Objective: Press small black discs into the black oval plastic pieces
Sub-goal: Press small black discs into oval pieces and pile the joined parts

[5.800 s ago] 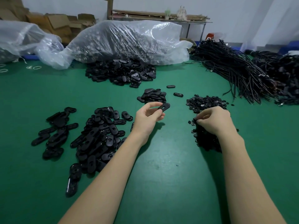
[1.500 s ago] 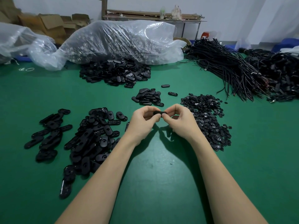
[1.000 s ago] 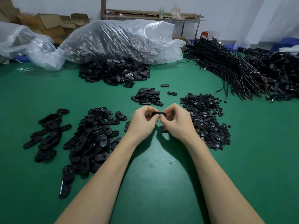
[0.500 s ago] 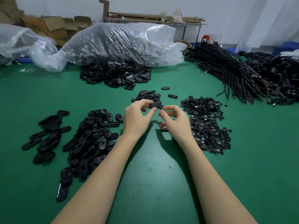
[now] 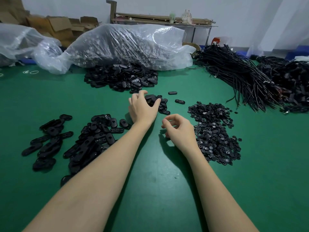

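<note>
Fingers (image 5: 156, 102) of the left hand (image 5: 142, 109) are spread and curved over the small pile of oval pieces (image 5: 158, 102), their tips touching its top; whether they grip 1 piece I cannot tell. Left of that pile lies the large heap of oval pieces (image 5: 93, 136) on the green table (image 5: 150, 190). Just right of and nearer than the pile, the right hand (image 5: 179, 129) hovers with fingers loosely curled, thumb and forefinger apart, holding nothing visible. Right of the pile sits the heap of small black discs (image 5: 214, 131), touching the right hand's far side.
</note>
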